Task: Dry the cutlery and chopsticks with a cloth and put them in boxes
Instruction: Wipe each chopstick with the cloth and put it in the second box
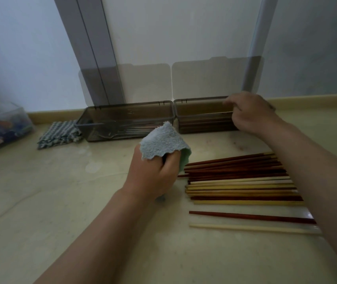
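My left hand (153,177) grips a light blue cloth (163,140) bunched over its fingers, just left of a pile of several red-brown and pale chopsticks (239,181) lying on the counter. One red chopstick (245,216) and one pale chopstick (245,228) lie apart, nearer to me. My right hand (251,113) reaches over the right end of the right smoky box (200,99), its fingers curled on what looks like a pale chopstick (206,113) lying along the box. Dark chopsticks lie inside. The left box (126,105) holds forks (122,132). Both lids stand open.
A folded checked cloth (58,132) lies left of the left box. A clear plastic container (1,124) with colourful contents stands at the far left. The wall and a grey frame (93,58) rise right behind the boxes. The counter shows wet patches near my left hand.
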The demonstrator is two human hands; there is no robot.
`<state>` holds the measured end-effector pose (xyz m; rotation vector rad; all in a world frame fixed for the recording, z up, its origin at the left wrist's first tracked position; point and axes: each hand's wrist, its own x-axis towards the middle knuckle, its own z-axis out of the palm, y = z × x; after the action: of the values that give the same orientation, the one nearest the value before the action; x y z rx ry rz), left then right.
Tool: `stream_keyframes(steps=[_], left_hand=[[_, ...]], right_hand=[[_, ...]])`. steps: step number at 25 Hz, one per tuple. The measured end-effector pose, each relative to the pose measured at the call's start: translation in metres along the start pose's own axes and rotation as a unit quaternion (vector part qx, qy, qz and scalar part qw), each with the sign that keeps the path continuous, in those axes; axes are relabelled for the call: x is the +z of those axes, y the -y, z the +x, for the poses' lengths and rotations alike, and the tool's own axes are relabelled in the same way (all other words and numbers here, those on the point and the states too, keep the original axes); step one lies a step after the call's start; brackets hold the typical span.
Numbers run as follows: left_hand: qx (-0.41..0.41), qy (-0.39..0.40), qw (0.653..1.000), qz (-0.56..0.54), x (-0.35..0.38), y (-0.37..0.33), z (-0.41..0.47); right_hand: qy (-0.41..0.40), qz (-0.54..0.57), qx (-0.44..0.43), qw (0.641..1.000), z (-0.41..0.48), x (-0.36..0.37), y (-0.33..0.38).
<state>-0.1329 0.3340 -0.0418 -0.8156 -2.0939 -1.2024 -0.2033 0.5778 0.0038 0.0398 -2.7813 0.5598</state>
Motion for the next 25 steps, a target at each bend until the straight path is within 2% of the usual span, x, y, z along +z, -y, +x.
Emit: stream_keyframes(steps=[2,6,8,15,20,23,25], left_hand=[[-0.003,-0.006,1.000,-0.001,0.000,0.000,0.000],[-0.020,-0.008,1.000,-0.006,0.001,0.001,-0.002],[-0.021,-0.006,1.000,-0.006,0.001,0.001,-0.003],[-0.072,0.007,0.997,-0.004,0.002,0.003,-0.004],[-0.142,-0.063,0.987,-0.039,0.002,0.001,0.000],[-0.191,-0.073,0.976,-0.068,-0.001,-0.003,0.002],[-0.254,-0.098,0.952,-0.137,-0.001,-0.011,0.003]], right_hand=[[-0.002,0.016,-0.020,1.000,-0.022,-0.009,0.004],[0.173,-0.032,-0.040,0.984,-0.070,-0.011,0.006],[0.212,-0.077,-0.053,0.973,-0.082,-0.004,0.005],[0.194,-0.066,-0.055,0.977,-0.080,0.008,0.001],[0.063,0.047,-0.109,0.991,-0.086,-0.010,0.012],[0.095,0.102,-0.175,0.975,-0.100,-0.013,0.038],[0.126,0.108,-0.194,0.967,-0.108,-0.003,0.052]])
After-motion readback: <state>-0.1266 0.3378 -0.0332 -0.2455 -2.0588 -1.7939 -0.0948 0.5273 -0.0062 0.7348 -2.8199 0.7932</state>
